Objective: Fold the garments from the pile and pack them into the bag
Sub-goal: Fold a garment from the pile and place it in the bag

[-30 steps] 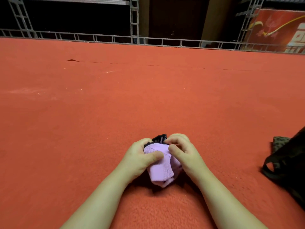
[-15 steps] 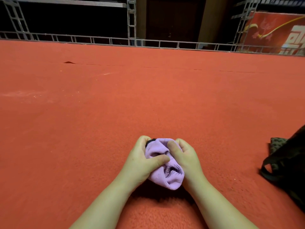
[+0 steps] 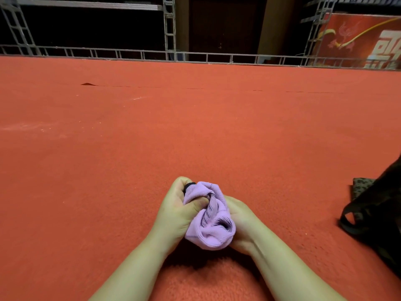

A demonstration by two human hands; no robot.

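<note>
A small lilac knitted garment (image 3: 211,220), bunched into a roll with a black part showing at its top, sits between both hands just above the red carpet. My left hand (image 3: 176,210) grips its left side, thumb pressed into the folds. My right hand (image 3: 239,218) cups its right side from behind, its fingers hidden by the cloth. A dark bag (image 3: 377,216) with a looped strap lies at the right edge, partly cut off. No pile of garments is in view.
Red carpet (image 3: 152,137) stretches far ahead and to the left. A metal truss rail (image 3: 195,56) bounds its far edge. A red banner (image 3: 360,38) stands at the back right. A patterned cloth (image 3: 361,187) lies beside the bag.
The lilac garment has been rolled over the black part, which now barely shows. My right hand slid from on top of the bundle to its right side; my left thumb pressed in.
</note>
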